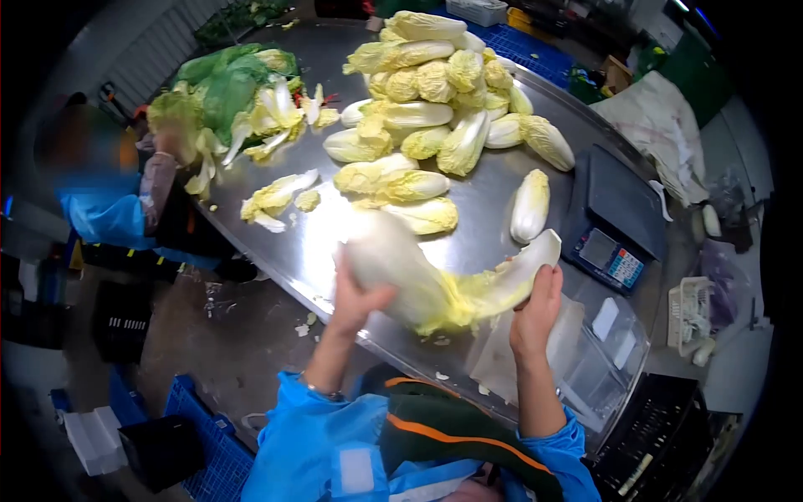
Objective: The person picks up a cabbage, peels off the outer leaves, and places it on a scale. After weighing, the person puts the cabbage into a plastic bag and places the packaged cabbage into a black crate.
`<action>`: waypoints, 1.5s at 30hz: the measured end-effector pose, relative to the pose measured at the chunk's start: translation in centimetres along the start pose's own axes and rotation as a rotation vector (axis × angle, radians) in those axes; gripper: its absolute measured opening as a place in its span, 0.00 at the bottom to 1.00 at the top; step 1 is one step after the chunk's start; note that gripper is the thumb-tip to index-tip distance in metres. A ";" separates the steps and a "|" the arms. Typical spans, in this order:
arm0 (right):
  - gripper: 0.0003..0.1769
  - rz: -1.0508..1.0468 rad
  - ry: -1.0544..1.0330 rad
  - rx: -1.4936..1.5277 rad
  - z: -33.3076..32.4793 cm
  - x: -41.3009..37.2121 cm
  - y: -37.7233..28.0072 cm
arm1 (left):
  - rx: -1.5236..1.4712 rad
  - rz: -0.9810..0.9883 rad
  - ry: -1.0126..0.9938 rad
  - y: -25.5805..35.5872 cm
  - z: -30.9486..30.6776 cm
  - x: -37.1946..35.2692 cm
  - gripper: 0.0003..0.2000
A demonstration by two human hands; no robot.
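Note:
A large napa cabbage (pixel 393 272), blurred by motion, is held above the near edge of the metal table by my left hand (pixel 355 293), its fingers partly hidden behind the white base. One pale outer leaf (pixel 510 280) bends away to the right, joined to the head at its yellow tip. My right hand (pixel 535 314) grips that leaf close to its thick white end. Beyond my hands lies a big pile of napa cabbages (pixel 431 84). A single napa cabbage (pixel 530 205) rests apart from the pile, left of the scale.
A digital scale (pixel 615 217) stands at the right, with clear plastic bags (pixel 535 351) and containers (pixel 615 335) nearer me. Across on the left, a co-worker in a blue sleeve (pixel 104 217) handles leaves beside a green mesh bag (pixel 230 84). Blue crates (pixel 201 427) stand on the floor.

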State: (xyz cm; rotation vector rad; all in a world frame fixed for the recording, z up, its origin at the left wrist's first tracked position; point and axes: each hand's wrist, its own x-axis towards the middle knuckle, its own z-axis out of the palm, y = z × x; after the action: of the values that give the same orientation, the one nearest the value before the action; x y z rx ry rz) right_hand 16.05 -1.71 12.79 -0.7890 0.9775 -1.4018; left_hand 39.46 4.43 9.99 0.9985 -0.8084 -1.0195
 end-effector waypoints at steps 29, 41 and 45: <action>0.44 0.287 -0.217 0.348 -4.1 -1.1 0.6 | 0.474 -0.189 -0.522 -0.7 8.1 -2.1 0.39; 0.58 -0.132 -0.088 -0.255 -9.1 -3.9 -0.4 | 0.405 -0.269 -0.592 -3.1 14.5 0.3 0.32; 0.57 -0.098 -0.080 -0.237 -8.7 -4.0 -0.3 | 0.388 -0.327 -0.443 -3.5 13.8 0.3 0.27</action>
State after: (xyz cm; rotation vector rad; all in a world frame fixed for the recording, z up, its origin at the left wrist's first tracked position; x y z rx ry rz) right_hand 8.39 3.16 9.79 -1.0734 1.0668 -1.3421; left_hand 26.15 -0.38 11.47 1.2830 -1.2685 -1.4284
